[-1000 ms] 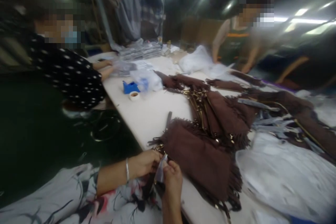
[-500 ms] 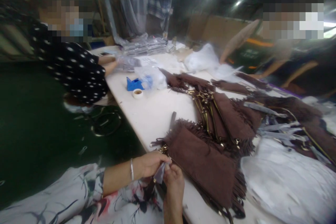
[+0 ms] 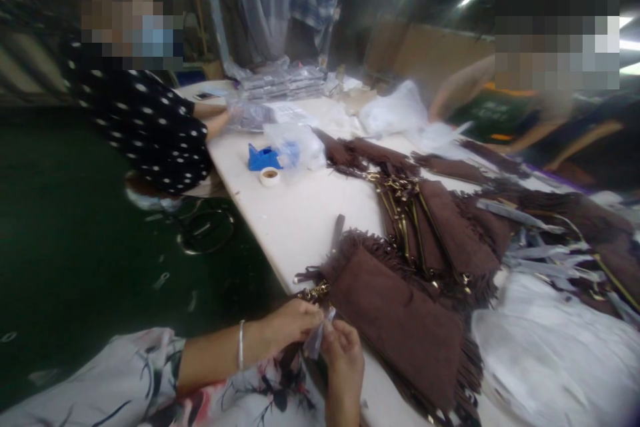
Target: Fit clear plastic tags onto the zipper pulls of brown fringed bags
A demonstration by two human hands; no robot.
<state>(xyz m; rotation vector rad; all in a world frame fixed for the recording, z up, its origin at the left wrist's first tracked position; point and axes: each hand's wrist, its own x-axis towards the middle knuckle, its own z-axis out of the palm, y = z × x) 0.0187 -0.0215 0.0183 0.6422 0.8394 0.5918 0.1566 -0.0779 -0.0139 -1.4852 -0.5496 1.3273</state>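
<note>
Plastic wrap strip (image 3: 316,340) stays pinched between left hand (image 3: 290,323) and right hand (image 3: 345,357), barely shifted, just below the fringed brown bag (image 3: 400,320).

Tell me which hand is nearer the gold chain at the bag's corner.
Left. The left hand lies just below the gold chain; the right hand sits farther down, pinching a small pale strip.
</note>
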